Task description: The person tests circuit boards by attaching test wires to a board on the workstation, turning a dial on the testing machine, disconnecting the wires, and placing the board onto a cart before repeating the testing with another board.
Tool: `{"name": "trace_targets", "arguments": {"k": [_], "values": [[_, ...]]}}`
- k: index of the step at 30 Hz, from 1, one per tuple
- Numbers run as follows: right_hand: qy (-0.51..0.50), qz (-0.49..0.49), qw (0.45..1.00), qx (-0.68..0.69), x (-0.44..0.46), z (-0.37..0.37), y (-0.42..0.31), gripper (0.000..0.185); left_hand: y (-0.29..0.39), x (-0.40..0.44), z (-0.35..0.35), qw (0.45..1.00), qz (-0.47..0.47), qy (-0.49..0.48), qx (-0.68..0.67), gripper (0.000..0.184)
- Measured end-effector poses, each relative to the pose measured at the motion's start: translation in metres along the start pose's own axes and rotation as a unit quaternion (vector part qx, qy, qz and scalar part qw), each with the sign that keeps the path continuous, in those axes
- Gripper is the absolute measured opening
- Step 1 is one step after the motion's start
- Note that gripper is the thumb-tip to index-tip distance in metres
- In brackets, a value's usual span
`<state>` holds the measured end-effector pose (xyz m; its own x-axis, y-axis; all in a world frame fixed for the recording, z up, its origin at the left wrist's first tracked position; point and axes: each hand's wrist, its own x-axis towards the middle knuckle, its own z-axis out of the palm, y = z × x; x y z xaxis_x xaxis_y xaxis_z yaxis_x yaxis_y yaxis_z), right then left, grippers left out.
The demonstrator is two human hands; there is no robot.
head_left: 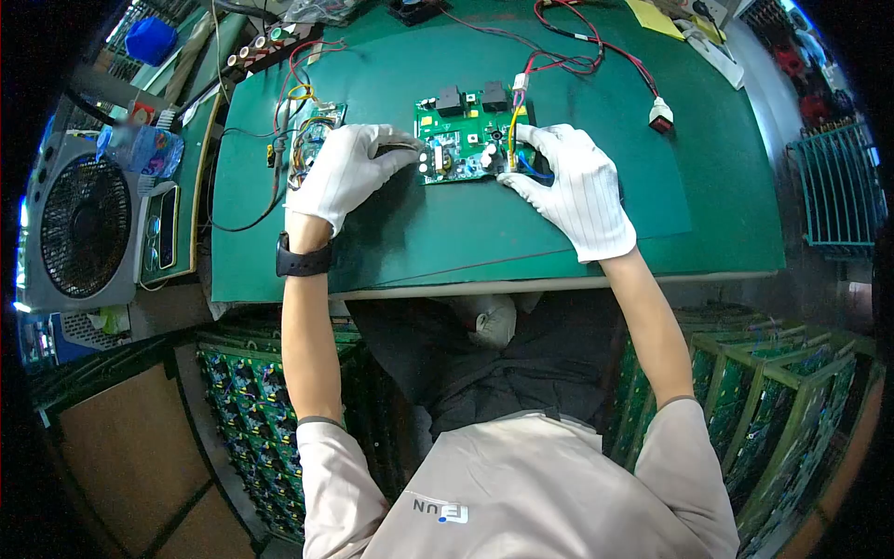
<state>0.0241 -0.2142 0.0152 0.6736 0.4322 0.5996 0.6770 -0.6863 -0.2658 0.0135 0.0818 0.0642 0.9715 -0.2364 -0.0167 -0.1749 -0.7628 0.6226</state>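
A green circuit board [473,125] with black relays, white round parts and other components lies on the green mat, a little above its middle. My left hand [346,175], in a white glove, has its thumb and fingertips closed at the board's left edge. My right hand [579,191], also gloved, grips the right edge, beside the yellow and red wires [513,126] plugged in there. Its fingertips are partly hidden behind the board and wires. Beyond my left hand sits a second, smaller board [324,116] with several wires, partly covered by that hand.
The green mat [447,244] covers the table. A red-black cable with a white connector [660,114] lies at the upper right. At the left stand a fan [88,224] and a phone [169,226]. Racks of circuit boards [250,419] flank my legs.
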Motion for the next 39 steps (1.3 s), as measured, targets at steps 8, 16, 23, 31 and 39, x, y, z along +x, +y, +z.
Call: {"name": "trace_targets", "arguments": {"k": [8,16,23,31,39], "values": [[-0.092,0.073,0.981,0.156,0.005,-0.024,0.007,0.066,0.004,0.004,0.0,0.999,0.004,-0.007,0.043,0.026],[-0.137,0.297,0.85,0.412,0.053,-0.015,0.053,0.033,0.018,0.007,-0.004,0.995,0.005,-0.03,0.099,0.023],[-0.137,0.212,0.922,0.294,0.076,0.025,0.067,0.031,0.009,0.008,-0.003,0.996,0.045,0.001,0.081,0.019],[-0.041,0.089,0.992,0.075,0.049,-0.027,0.059,0.038,-0.004,0.013,-0.002,0.992,0.076,-0.007,0.098,0.019],[-0.168,0.196,0.957,-0.132,0.022,-0.082,0.157,0.05,-0.003,0.008,0.001,0.983,0.112,0.028,0.141,0.034]]}}
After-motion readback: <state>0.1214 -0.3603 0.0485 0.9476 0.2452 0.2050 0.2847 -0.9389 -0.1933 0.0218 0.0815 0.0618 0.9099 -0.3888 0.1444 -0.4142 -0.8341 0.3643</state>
